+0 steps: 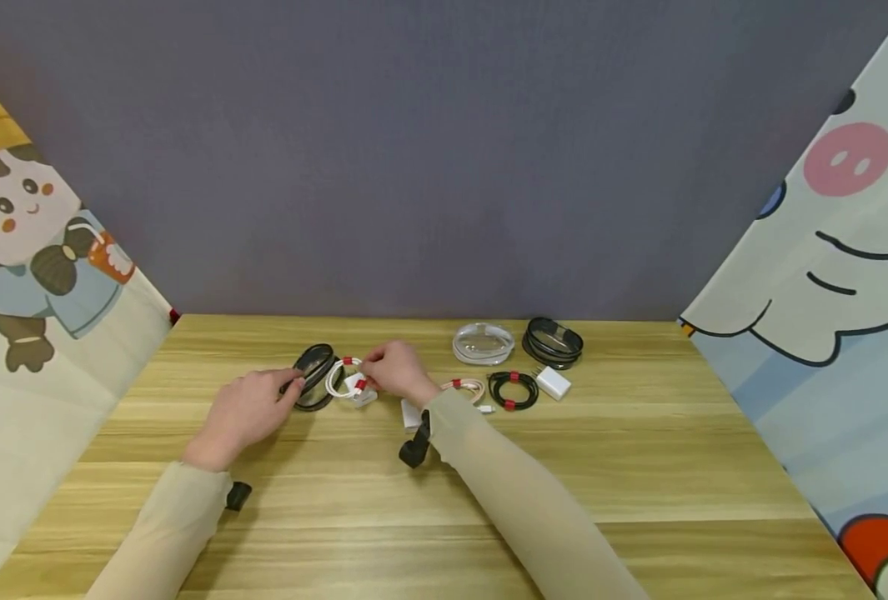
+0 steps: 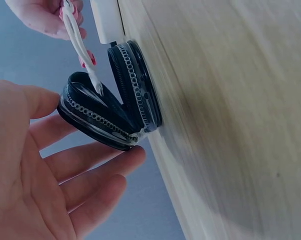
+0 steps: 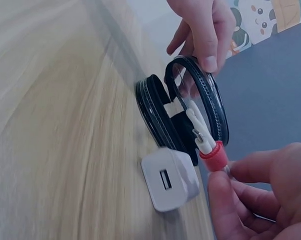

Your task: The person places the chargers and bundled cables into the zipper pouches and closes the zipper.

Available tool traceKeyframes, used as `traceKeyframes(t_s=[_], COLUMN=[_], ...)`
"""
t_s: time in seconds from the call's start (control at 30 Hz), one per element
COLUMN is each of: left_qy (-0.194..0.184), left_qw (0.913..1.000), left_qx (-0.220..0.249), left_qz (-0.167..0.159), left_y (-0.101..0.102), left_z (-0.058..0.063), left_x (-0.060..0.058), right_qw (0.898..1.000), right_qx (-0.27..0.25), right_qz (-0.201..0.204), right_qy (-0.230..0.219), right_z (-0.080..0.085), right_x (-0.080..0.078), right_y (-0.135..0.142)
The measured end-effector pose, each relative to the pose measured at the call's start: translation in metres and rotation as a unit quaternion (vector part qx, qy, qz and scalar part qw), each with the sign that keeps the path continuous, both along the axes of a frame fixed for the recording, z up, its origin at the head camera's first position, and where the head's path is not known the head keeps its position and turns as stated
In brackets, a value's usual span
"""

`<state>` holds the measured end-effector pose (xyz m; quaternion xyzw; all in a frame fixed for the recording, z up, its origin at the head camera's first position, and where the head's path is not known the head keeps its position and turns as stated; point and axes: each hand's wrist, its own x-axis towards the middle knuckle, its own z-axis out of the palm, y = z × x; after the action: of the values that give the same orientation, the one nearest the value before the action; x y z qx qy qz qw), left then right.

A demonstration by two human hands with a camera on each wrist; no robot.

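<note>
Two hands were busy: right hand [image 1: 400, 371] pinched cable [image 2: 75, 37], fingers nearly together, loop left of them at case [image 2: 93, 115] mouth; left hand [image 1: 248, 410], fingers half spread, pinched case edge. Cable looked light, bendy; ties [image 3: 214, 156] likely gripped best.

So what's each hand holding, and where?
Left hand: the open black case, by the rim of its raised half. Right hand: the looped white cable, pinched beside a red tie.
</note>
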<state>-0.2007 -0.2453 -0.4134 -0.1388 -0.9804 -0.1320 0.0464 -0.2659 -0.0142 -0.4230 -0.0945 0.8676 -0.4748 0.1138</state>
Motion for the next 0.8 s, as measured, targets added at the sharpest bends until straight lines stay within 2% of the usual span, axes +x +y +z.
traceKeyframes(t_s=[0.3, 0.43, 0.73, 0.8], left_qy=[0.0, -0.001, 0.012, 0.013], left_qw=[1.0, 1.0, 0.9999, 0.9999], left_qx=[0.0, 0.001, 0.005, 0.004], left_qz=[0.004, 0.005, 0.004, 0.002], left_y=[0.003, 0.003, 0.0, -0.001], left_z=[0.002, 0.003, 0.0, -0.001], left_x=[0.001, 0.001, 0.002, 0.002], right_qw=[0.999, 0.999, 0.991, 0.99], right_qx=[-0.012, 0.019, 0.111, 0.118], right_qz=[-0.031, -0.04, -0.019, -0.017], right_qy=[-0.001, 0.023, 0.067, 0.07], right_z=[0.002, 0.001, 0.002, 0.002], right_x=[0.005, 0.005, 0.004, 0.004], right_y=[-0.017, -0.022, -0.02, -0.019])
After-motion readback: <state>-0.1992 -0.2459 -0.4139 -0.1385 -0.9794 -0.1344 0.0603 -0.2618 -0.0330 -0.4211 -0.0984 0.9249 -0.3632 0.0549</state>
